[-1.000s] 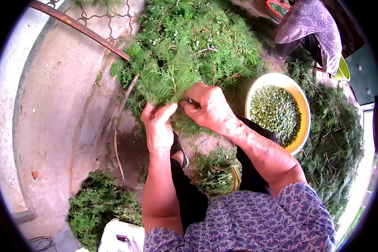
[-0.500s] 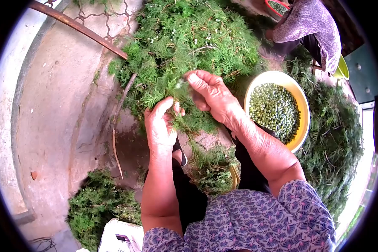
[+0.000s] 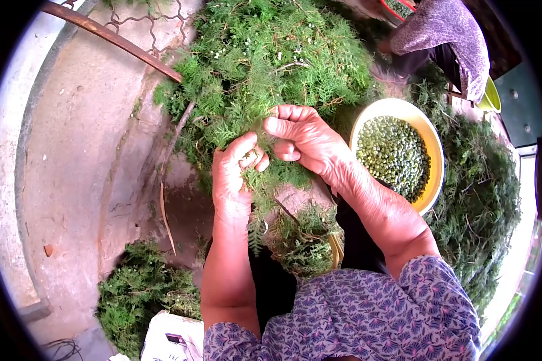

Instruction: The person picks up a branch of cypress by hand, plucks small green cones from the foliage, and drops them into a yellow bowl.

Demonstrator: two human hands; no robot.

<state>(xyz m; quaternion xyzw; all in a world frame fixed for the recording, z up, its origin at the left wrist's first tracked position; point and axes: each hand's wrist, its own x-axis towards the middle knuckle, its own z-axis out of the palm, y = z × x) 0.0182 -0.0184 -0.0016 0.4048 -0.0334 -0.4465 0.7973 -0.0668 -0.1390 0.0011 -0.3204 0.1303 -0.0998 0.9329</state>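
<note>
The left hand point(image 3: 232, 171) is closed on a green sprig point(image 3: 256, 231), which hangs toward the near side. Just right of it, apart, the right hand point(image 3: 313, 141) curls thumb against fingers (whether around anything, I cannot tell). Leafy branches point(image 3: 283, 48) heap up beyond, on the far side; right, a yellow basin point(image 3: 435, 144) holds green berries point(image 3: 394, 156).

Looks like smooth plastic with a soft sheen in the yellow basin point(image 3: 435, 163), and likewise in the lime-green tub point(image 3: 492, 97). Shows dull, waxy-looking skins on the berries point(image 3: 394, 157) and feathery, matt foliage on the heaped sprigs point(image 3: 295, 72). Seems like rough, matt concrete across the floor point(image 3: 72, 180), dry wood in the thin stick point(image 3: 167, 219). Reads as soft, matt cloth in the patterned shirt point(image 3: 367, 319) and dark trousers point(image 3: 274, 286).
</note>
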